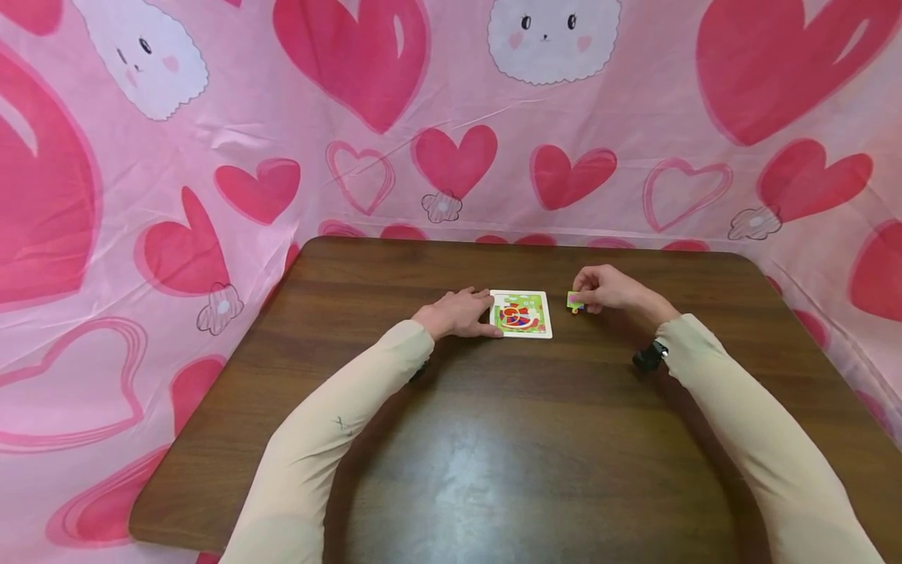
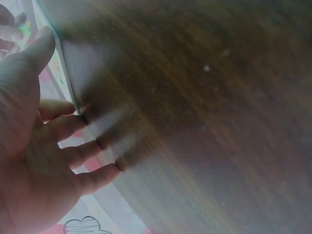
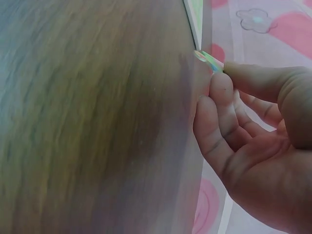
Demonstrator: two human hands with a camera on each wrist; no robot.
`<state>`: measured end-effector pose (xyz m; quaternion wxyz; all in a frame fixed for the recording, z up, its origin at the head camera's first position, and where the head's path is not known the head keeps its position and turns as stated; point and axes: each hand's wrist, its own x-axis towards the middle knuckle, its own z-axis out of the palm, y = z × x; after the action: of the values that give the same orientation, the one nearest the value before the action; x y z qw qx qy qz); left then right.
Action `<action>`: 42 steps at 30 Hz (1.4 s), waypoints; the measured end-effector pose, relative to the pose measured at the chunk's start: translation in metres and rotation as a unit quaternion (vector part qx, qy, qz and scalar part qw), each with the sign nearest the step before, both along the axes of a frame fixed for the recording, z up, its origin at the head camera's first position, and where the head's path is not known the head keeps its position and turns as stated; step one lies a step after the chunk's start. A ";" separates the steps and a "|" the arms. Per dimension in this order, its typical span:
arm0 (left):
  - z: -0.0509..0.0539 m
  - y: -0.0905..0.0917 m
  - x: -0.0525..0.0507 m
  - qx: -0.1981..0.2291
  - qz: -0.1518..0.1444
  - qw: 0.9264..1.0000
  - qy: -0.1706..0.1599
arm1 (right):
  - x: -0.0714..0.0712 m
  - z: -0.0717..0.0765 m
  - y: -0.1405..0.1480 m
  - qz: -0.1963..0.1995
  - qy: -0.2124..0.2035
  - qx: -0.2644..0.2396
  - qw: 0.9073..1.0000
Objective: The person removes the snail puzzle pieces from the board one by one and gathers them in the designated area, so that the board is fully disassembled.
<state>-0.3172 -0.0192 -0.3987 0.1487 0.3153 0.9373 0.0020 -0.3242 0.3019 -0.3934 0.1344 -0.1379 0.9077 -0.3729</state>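
A small square jigsaw puzzle board (image 1: 549, 319) with a white rim and a bright green, red and blue picture lies on the table. My left hand (image 1: 460, 313) rests at its left side, thumb by the near corner and fingers spread along the edge. In the left wrist view those fingers (image 2: 68, 127) touch the tabletop. Right of the board, my right hand (image 1: 611, 288) pinches a green and pink puzzle piece (image 1: 574, 300) between thumb and fingers. The right wrist view shows this piece (image 3: 212, 62) edge-on at the fingertips, apart from the board.
The brown wooden table (image 1: 451, 439) extends around the board on all sides. Behind and beside it hangs a pink cloth (image 1: 395, 188) printed with hearts. A dark band (image 1: 650, 356) sits at the right wrist.
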 end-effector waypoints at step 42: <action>0.003 0.000 0.001 0.004 -0.003 1.000 -0.003 | -0.001 0.005 -0.017 0.026 0.083 0.143 0.986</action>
<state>-0.3158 -0.0189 -0.3959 0.1506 0.3189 0.9357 0.0059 -0.3252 0.2844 -0.3888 0.0864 -0.1719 0.9556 -0.2232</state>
